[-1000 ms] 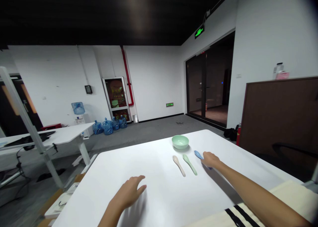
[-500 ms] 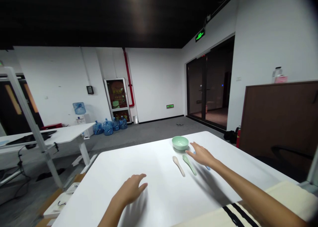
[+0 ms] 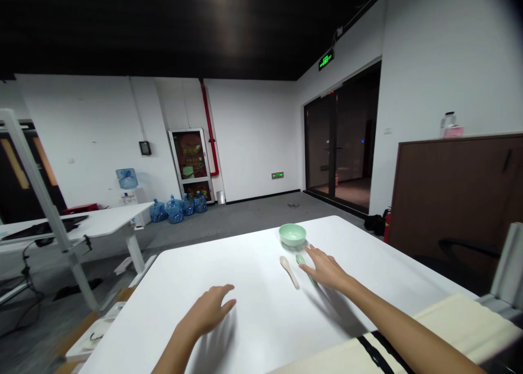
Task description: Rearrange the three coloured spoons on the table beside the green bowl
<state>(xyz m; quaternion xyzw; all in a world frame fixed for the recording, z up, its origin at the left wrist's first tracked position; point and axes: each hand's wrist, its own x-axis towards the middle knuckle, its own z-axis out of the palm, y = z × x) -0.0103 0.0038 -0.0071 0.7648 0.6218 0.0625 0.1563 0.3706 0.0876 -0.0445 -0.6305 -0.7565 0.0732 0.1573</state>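
Observation:
A light green bowl (image 3: 292, 243) stands upright near the far edge of the white table (image 3: 180, 276). In front of it a beige spoon (image 3: 289, 271) and a green spoon (image 3: 300, 259) lie side by side. My right hand (image 3: 327, 269) hovers over the green spoon, fingers apart, covering part of its handle; it seems to hold nothing. The blue spoon that showed earlier is hidden beneath this hand. To the left, my left hand (image 3: 209, 310) hangs above the tabletop with thumb and fingers spread, holding nothing.
Cream cloth with black stripes (image 3: 453, 319) lies along the near right side. A brown cabinet (image 3: 453, 194) stands to the right. Another white table (image 3: 118, 218) and a metal post (image 3: 44, 188) are at left; several blue water bottles (image 3: 175, 209) sit on the floor behind.
My right hand has come down and nearer from beside the bowl to over the green spoon, hiding the blue one. My left hand stays nearly in place. The view has shifted slightly.

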